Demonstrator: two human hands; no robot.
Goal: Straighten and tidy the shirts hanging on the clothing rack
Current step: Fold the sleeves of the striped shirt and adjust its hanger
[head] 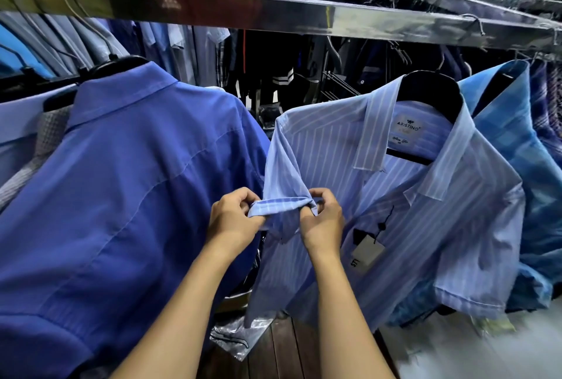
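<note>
Striped hem (278,206): L hand (232,220), R hand (324,223)

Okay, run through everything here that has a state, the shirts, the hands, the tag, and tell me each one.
Light blue striped short-sleeved shirt: hanging on a black hanger, collar open.
Its sleeve hem: folded over, pinched at both ends.
Left hand: pinching the hem.
Right hand: pinching the hem.
Solid blue shirt: hanging, collar folded down.
Paper tag: dangling on its string.

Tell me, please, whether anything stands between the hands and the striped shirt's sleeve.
Nothing visible does: the left hand and right hand both pinch the folded sleeve hem of the pale blue white-striped shirt.
</note>
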